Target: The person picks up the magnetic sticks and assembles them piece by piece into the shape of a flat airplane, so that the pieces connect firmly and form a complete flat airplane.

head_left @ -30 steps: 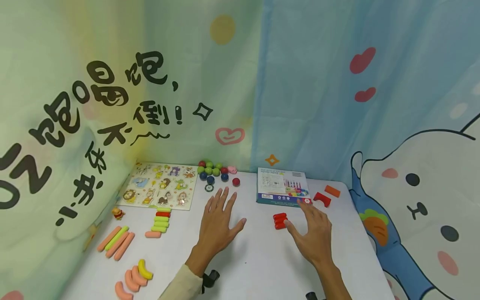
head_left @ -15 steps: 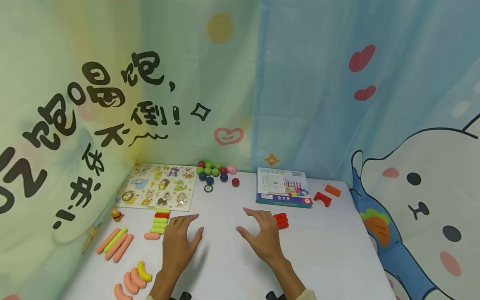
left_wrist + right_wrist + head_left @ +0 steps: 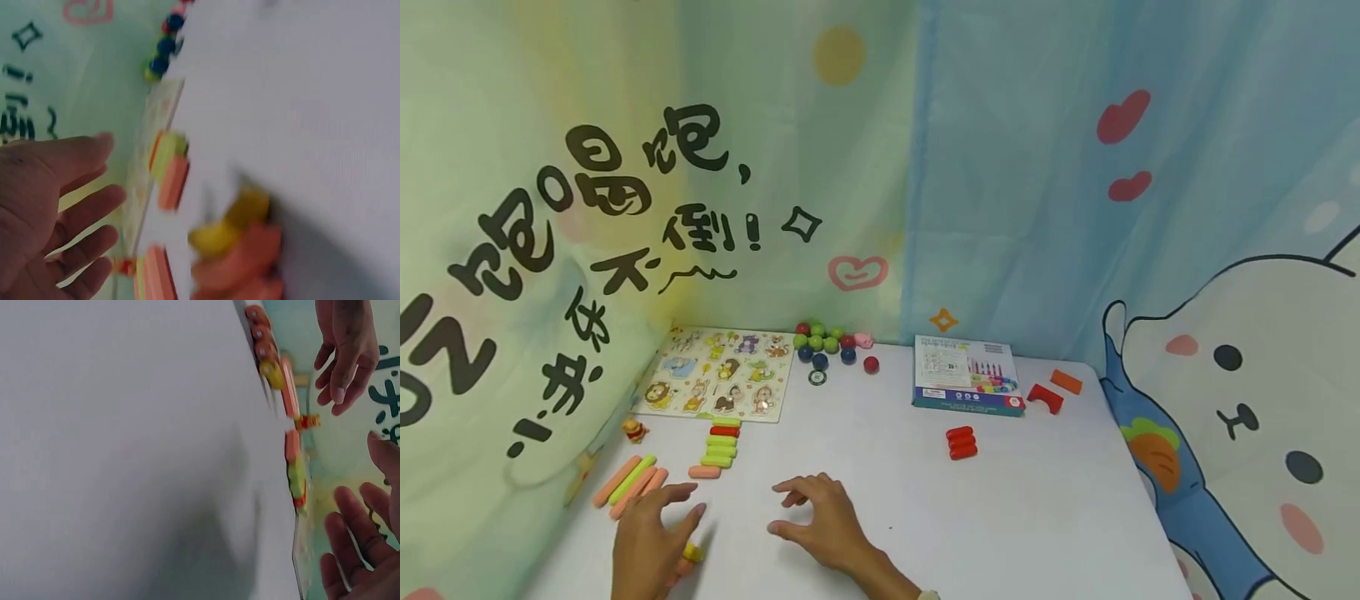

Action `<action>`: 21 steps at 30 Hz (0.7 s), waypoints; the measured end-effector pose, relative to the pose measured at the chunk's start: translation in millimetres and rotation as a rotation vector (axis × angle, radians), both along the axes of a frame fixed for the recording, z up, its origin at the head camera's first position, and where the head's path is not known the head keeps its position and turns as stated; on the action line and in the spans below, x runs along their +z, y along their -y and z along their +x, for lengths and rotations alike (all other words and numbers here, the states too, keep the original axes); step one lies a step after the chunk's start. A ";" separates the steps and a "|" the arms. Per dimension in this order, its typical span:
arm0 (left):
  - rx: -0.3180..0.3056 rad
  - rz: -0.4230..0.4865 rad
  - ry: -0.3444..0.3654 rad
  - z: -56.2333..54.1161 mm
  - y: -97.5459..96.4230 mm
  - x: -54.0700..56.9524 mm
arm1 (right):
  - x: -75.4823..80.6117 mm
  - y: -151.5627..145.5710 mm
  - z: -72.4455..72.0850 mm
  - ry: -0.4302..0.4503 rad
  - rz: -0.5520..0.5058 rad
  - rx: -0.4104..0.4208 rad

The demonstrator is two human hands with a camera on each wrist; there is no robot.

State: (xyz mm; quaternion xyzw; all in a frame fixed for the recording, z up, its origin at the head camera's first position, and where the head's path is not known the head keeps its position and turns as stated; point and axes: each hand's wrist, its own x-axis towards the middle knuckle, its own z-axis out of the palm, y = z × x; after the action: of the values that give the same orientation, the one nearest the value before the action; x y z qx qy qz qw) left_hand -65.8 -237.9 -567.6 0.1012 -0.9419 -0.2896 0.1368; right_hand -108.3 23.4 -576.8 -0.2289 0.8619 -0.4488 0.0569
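My left hand [image 3: 649,543] hovers at the front left of the white table, thumb and fingers apart and nothing between them. Beneath it, partly hidden in the head view, lie a yellow curved piece [image 3: 215,237] and several salmon-pink curved pieces [image 3: 240,261]. Just beyond are long pink and green sticks [image 3: 617,481]. My right hand [image 3: 826,521] is held over the middle front, fingers loosely bent, holding nothing. A short pink stick [image 3: 703,472] and a column of short green sticks [image 3: 718,451] with a red one among them lie between and beyond the hands.
An animal puzzle board [image 3: 715,372] lies at the back left, near a small bear figure [image 3: 635,430]. Coloured balls [image 3: 818,342] cluster at the back. Farther right are a flat box [image 3: 966,375], short red sticks [image 3: 962,442], a red arch block [image 3: 1046,398] and an orange block [image 3: 1066,382].
Both hands have swept left and toward the front of the table, the left one ending over the curved pieces. The right hand no longer covers the short red sticks. Nothing was picked up.
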 end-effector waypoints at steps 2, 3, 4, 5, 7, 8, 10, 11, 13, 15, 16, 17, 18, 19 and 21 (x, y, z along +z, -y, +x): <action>0.002 0.015 0.112 2.7 13.8 -2.0 | -0.9 11.6 4.1 0.068 0.014 0.050; -0.003 0.019 0.163 3.5 21.1 -3.3 | -1.1 17.3 6.2 0.094 0.029 0.074; -0.010 0.028 0.221 4.7 28.6 -4.6 | -1.7 23.0 8.7 0.106 0.053 0.098; -0.019 0.029 0.273 5.9 35.2 -5.7 | -2.4 28.3 11.6 0.113 0.078 0.124; -0.043 0.037 0.337 8.1 45.5 -8.3 | -5.5 38.9 16.5 0.091 0.129 0.168; -0.056 0.041 0.362 8.1 49.2 -9.8 | -6.8 44.3 18.4 0.072 0.162 0.181; -0.083 0.057 0.391 8.0 53.5 -13.4 | -8.2 55.0 20.8 0.054 0.208 0.196; -0.091 0.064 0.399 7.3 53.4 -15.2 | -8.8 60.1 21.4 0.050 0.227 0.198; -0.109 0.089 0.425 5.3 53.8 -19.5 | -9.5 71.0 21.7 0.052 0.259 0.198; -0.127 0.096 0.429 4.7 53.6 -23.4 | -9.9 81.0 21.8 0.060 0.286 0.207; -0.139 0.096 0.419 4.9 53.2 -25.0 | -10.9 85.5 22.4 0.057 0.303 0.211; -0.145 0.093 0.409 5.1 53.0 -26.6 | -12.6 89.4 23.2 0.045 0.318 0.216; -0.151 0.087 0.394 5.9 52.9 -27.9 | -14.3 93.2 23.9 0.036 0.332 0.220; -0.150 0.077 0.378 6.8 52.6 -28.6 | -15.6 96.8 24.6 0.026 0.349 0.223; -0.151 0.064 0.356 9.5 53.1 -29.8 | -17.8 103.6 26.3 0.016 0.383 0.226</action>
State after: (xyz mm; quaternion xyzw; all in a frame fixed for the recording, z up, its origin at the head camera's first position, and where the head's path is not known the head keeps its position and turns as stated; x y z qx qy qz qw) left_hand -56.3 -291.1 -597.4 0.0839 -0.9465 -0.3062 -0.0572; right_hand -82.0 -80.2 -594.6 -0.3058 0.8998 -0.2693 0.1560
